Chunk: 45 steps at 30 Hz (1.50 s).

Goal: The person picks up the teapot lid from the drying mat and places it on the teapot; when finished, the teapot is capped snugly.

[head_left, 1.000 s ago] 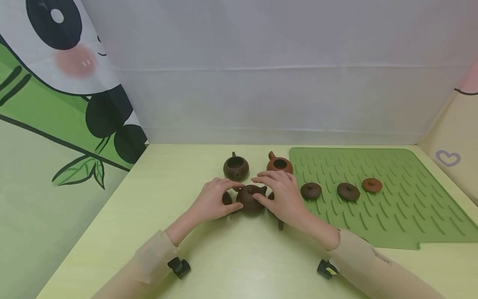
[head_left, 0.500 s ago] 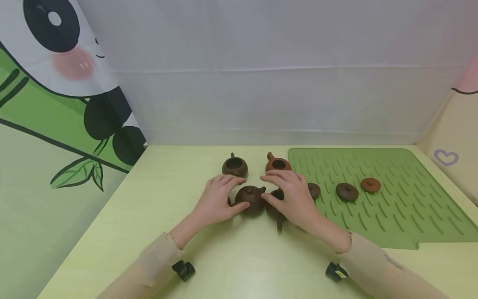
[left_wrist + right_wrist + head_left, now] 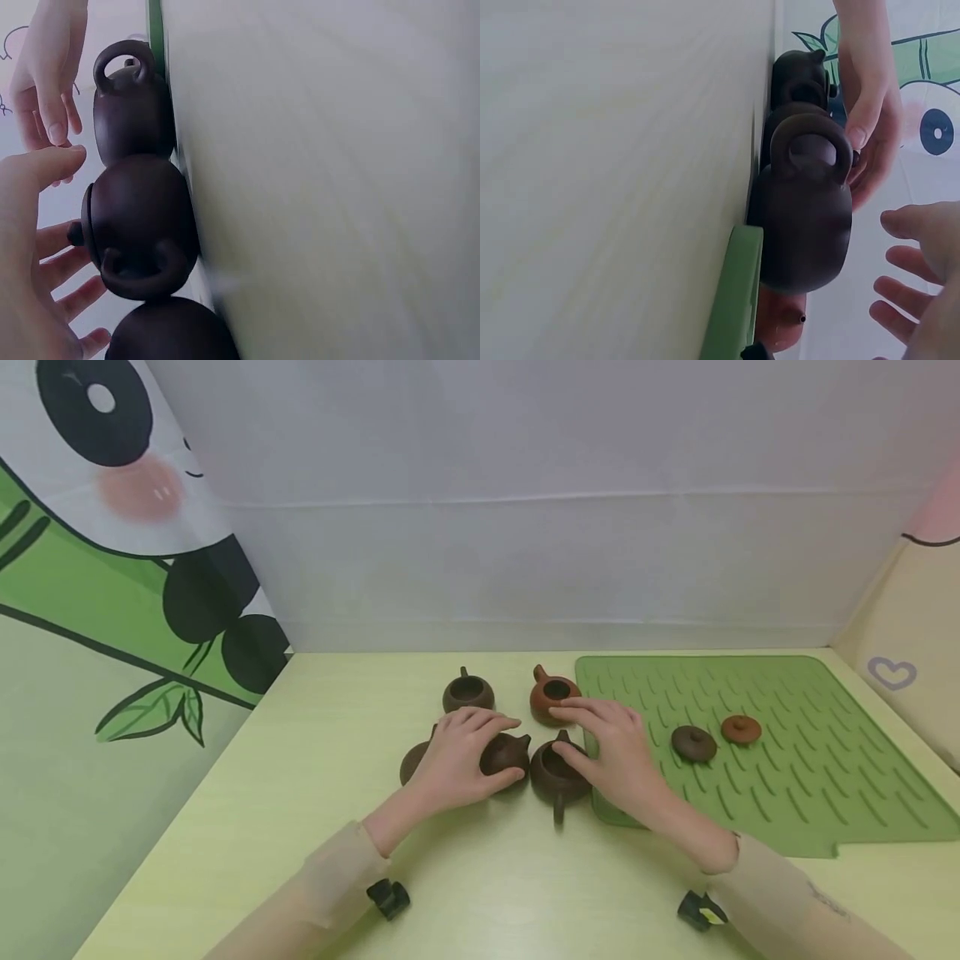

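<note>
My left hand [image 3: 463, 758] hovers over a dark brown lidded teapot [image 3: 506, 753], its fingers spread and gently bent. In the left wrist view the thumb and fingers of that hand stand around the pot's lid side; contact cannot be told. To the right sits a dark teapot without a lid [image 3: 558, 783], its handle toward me. Above its right side is my right hand [image 3: 621, 758], fingers apart with nothing held; the right wrist view shows a gap between these fingers and the pot. Another dark teapot [image 3: 412, 763] is partly hidden behind my left hand.
Behind stand a lidless brown teapot [image 3: 468, 692] and a lidless reddish teapot [image 3: 547, 702]. On the green mat [image 3: 795, 777] at the right lie a dark lid [image 3: 693, 744] and a reddish lid [image 3: 741, 729]. A light wall [image 3: 525, 560] rises behind the table.
Both hands have shifted right. The right hand has moved off the lidded teapot to above the lidless one, and now covers the nearest dark lid. The teapots stay in place.
</note>
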Tool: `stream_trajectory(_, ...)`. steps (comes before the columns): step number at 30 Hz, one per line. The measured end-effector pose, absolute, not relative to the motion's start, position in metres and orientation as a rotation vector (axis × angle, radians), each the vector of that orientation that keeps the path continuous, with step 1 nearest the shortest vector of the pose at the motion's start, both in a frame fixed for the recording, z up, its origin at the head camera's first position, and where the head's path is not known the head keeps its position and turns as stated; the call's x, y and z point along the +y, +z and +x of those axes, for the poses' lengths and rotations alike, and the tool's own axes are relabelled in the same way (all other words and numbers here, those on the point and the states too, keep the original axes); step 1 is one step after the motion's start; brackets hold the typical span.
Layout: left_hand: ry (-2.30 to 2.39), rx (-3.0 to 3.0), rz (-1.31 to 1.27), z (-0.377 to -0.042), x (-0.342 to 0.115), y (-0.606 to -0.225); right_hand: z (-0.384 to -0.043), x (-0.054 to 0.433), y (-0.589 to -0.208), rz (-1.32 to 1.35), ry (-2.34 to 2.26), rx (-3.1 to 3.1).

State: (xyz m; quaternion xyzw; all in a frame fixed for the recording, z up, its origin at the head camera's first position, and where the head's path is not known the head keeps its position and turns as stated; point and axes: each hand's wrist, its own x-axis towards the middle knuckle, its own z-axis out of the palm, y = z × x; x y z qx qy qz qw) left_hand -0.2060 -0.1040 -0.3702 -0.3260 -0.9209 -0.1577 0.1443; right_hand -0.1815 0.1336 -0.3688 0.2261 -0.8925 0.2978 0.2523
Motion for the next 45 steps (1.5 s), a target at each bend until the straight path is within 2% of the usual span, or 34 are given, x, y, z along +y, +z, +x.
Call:
stream_trajectory(32, -0.368, -2.733, -1.035, -0.212, -0.081, -0.374, -0.187, 0.185, -0.370, 0.511, 0.714, -2.432)
stream_trajectory(45, -0.382, -2.759, -1.037, -0.212, -0.078, -0.371, -0.193, 0.199, -0.371, 0.467, 0.628, -2.641)
